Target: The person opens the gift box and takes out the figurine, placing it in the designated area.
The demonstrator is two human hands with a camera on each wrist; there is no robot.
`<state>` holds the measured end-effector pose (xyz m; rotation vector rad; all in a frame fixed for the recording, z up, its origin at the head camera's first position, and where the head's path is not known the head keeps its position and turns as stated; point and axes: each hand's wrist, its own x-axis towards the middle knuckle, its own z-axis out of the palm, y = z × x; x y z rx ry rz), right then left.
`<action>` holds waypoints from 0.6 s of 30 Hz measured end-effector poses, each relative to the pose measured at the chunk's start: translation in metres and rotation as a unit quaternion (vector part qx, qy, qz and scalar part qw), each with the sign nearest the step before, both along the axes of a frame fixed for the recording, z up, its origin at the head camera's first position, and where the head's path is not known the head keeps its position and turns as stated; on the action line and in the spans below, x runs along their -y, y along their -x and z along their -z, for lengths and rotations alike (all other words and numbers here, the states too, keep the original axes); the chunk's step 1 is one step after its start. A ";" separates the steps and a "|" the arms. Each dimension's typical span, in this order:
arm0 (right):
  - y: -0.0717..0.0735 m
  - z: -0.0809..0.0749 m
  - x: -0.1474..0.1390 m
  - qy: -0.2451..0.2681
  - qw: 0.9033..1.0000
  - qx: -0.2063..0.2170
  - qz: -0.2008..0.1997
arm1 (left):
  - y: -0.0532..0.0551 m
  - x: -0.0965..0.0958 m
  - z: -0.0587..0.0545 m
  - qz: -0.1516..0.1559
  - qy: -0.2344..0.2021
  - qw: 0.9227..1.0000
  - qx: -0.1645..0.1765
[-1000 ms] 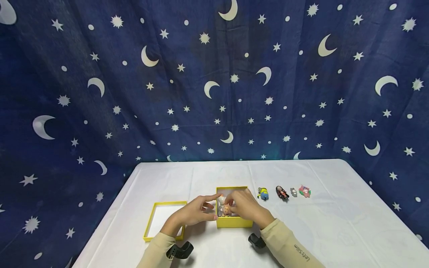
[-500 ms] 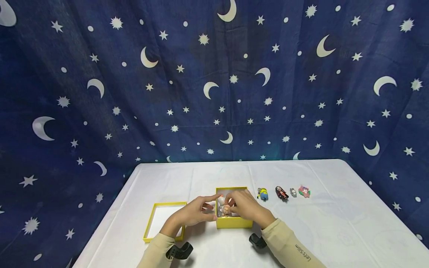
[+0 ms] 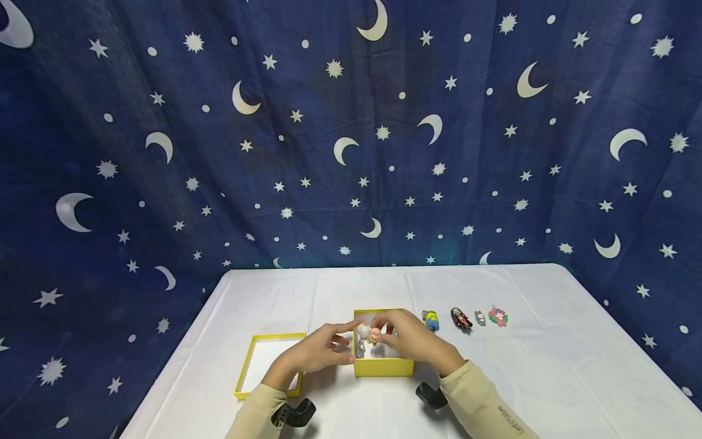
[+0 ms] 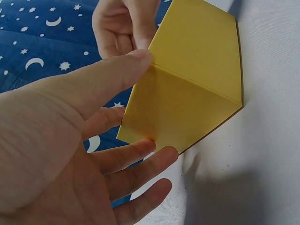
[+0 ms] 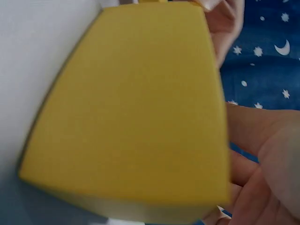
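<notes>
A yellow box (image 3: 384,367) without its lid sits mid-table; its outside walls fill much of both wrist views. My right hand (image 3: 415,339) pinches a small peach-coloured figurine (image 3: 375,335) between thumb and fingers, just over the box's inside. My left hand (image 3: 322,349) rests against the box's left side, thumb at the near corner and index finger at the rim farther back. In the left wrist view its fingers (image 4: 140,176) are spread and fairly straight along the wall. Inside the box are a white round-headed figurine (image 3: 363,330) and a grey one (image 3: 360,349).
The yellow-edged lid (image 3: 249,361) lies left of the box, partly behind my left arm. To the box's right lie a blue-and-yellow Minion figurine (image 3: 431,320), a dark-haired doll (image 3: 461,319), a small grey figurine (image 3: 480,317) and a pink-and-green one (image 3: 498,316).
My right hand has lifted the peach figurine from among the others in the box, moving slightly up and back. The left hand has stayed at the box's side.
</notes>
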<state>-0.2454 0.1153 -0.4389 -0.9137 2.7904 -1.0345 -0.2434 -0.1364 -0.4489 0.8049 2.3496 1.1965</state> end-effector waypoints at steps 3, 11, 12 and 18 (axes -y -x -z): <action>-0.001 -0.006 -0.007 0.022 1.000 0.000 0.000 | 0.000 -0.001 0.000 -0.003 0.003 1.000 -0.001; -0.001 -0.019 -0.022 0.073 0.997 0.002 0.012 | -0.002 -0.001 0.000 0.002 0.003 1.000 -0.017; -0.001 -0.020 -0.024 0.079 0.997 0.000 0.016 | -0.002 -0.001 0.000 0.002 0.003 1.000 -0.018; -0.002 -0.030 -0.041 0.118 0.992 0.020 0.046 | -0.002 -0.001 -0.002 -0.006 0.015 1.000 -0.025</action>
